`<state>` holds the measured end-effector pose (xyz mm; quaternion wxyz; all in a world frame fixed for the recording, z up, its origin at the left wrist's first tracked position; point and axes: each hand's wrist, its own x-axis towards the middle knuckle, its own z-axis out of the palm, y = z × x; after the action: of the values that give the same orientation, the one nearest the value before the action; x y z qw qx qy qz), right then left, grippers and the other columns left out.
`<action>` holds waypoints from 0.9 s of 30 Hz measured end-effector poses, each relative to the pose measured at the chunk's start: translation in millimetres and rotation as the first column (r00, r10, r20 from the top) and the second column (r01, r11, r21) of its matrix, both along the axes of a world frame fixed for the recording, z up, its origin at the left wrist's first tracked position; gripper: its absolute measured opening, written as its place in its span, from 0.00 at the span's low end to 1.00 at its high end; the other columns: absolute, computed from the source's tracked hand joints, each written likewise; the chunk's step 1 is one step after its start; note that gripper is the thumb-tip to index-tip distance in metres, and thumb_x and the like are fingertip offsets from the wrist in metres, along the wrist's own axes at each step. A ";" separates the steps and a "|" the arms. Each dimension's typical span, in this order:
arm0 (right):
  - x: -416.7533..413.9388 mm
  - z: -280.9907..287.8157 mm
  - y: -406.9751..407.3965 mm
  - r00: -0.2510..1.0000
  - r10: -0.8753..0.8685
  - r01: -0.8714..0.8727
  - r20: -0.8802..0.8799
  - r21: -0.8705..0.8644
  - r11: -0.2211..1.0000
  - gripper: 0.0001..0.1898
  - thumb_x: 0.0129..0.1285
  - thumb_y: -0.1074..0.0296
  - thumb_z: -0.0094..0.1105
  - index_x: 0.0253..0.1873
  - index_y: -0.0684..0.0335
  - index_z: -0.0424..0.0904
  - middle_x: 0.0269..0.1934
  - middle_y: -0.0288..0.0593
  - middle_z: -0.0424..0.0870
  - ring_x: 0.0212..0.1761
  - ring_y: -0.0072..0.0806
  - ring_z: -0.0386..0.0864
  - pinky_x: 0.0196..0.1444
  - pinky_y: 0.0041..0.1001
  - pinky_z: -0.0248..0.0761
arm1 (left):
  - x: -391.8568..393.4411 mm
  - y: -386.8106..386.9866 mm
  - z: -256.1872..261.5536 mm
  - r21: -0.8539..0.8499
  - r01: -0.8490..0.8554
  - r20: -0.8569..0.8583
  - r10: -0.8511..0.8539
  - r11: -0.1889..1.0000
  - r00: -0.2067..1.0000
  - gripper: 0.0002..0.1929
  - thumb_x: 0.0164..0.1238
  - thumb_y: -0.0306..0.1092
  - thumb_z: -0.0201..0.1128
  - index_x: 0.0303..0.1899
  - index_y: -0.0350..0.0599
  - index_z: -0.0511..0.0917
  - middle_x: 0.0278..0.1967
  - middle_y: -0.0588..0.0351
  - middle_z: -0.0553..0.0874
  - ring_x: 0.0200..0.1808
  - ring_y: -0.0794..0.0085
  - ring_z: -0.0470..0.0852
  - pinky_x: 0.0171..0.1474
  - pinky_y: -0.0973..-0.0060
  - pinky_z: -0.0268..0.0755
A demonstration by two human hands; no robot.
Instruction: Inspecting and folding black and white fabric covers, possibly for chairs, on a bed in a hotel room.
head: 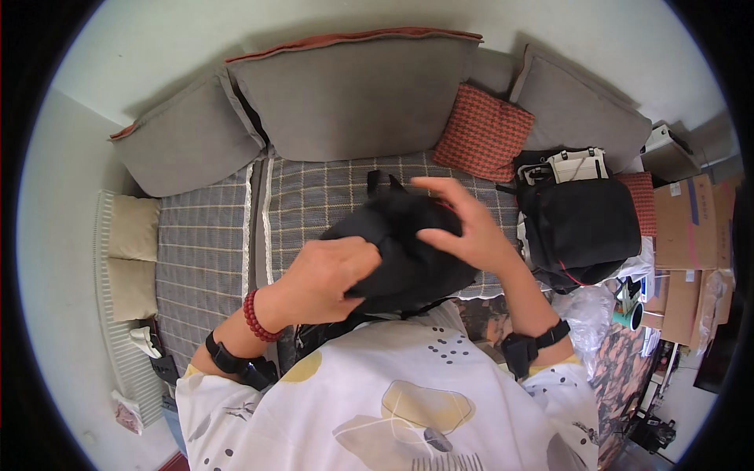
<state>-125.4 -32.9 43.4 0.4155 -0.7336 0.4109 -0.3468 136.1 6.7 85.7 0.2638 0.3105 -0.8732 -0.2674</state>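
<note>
A soft black fabric bag lies before me, at the front of a sofa seat with a checked cover. A black strap sticks up at its far end. My left hand is at the bag's left side with its fingers curled; their tips are hidden, so a grip on the fabric cannot be made out. Over the bag's right side, my right hand has thumb and fingers spread apart and blurred, with nothing seen between them. A thin red edge shows beside that hand.
To the right stands a black backpack, with a cream-coloured item behind it. A red patterned cushion leans on grey back cushions. Cardboard boxes and clear plastic wrapping are farther right. A radiator lines the left wall.
</note>
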 end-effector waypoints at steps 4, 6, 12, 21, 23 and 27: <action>23.3 -9.1 -14.9 0.964 0.048 -0.089 -0.262 -0.149 0.985 0.15 0.65 0.65 0.61 0.53 0.65 0.75 0.45 0.48 0.81 0.51 0.47 0.79 0.52 0.39 0.72 | -1.4 -4.1 14.7 -0.173 0.154 0.102 -0.138 0.973 0.985 0.19 0.31 0.26 0.70 0.32 0.41 0.73 0.29 0.51 0.75 0.28 0.57 0.76 0.28 0.66 0.69; 15.9 -14.7 -15.5 0.920 -0.035 -0.018 -0.392 -0.130 0.991 0.11 0.71 0.63 0.55 0.39 0.66 0.76 0.30 0.44 0.82 0.35 0.37 0.83 0.37 0.39 0.71 | 11.1 -3.6 21.4 -0.378 0.018 0.089 0.017 0.926 0.996 0.16 0.36 0.30 0.70 0.30 0.42 0.72 0.27 0.54 0.75 0.27 0.60 0.75 0.25 0.67 0.65; 22.6 5.4 6.7 0.857 -0.191 -0.142 0.478 0.577 0.804 0.14 0.75 0.60 0.55 0.42 0.66 0.82 0.34 0.24 0.79 0.38 0.09 0.71 0.41 0.20 0.66 | 55.0 -5.7 1.7 -0.560 -0.429 -0.085 0.467 0.709 0.880 0.13 0.38 0.28 0.68 0.29 0.44 0.73 0.29 0.56 0.78 0.30 0.60 0.76 0.31 0.68 0.66; 45.7 -46.1 -0.7 0.893 -0.231 -0.016 0.387 0.540 0.842 0.15 0.76 0.60 0.54 0.34 0.63 0.77 0.27 0.22 0.69 0.30 0.10 0.63 0.33 0.18 0.60 | 18.5 -12.8 32.6 -0.251 -0.363 -0.002 0.374 0.897 0.927 0.23 0.39 0.40 0.79 0.39 0.45 0.79 0.33 0.56 0.76 0.35 0.60 0.76 0.43 0.67 0.69; 48.4 -51.9 -0.1 0.937 -0.169 0.019 0.307 0.438 0.899 0.18 0.75 0.60 0.55 0.29 0.62 0.73 0.24 0.22 0.65 0.28 0.10 0.60 0.30 0.20 0.57 | 8.5 -12.6 31.9 -0.438 -0.292 0.112 0.374 0.850 0.921 0.26 0.38 0.43 0.80 0.42 0.45 0.80 0.35 0.57 0.75 0.37 0.61 0.76 0.44 0.67 0.70; 51.4 -54.9 0.5 0.911 -0.215 0.033 0.351 0.458 0.888 0.20 0.75 0.60 0.56 0.27 0.62 0.64 0.23 0.23 0.58 0.26 0.12 0.54 0.27 0.23 0.52 | -5.6 -9.5 20.1 -0.459 -0.335 0.471 0.545 0.823 0.694 0.26 0.38 0.43 0.79 0.42 0.46 0.79 0.43 0.58 0.74 0.46 0.65 0.75 0.46 0.68 0.69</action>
<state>-74.0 -32.4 -11.4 0.6214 -0.5069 0.4341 -0.4104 130.5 -2.9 105.8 0.0893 0.5298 -0.8407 0.0673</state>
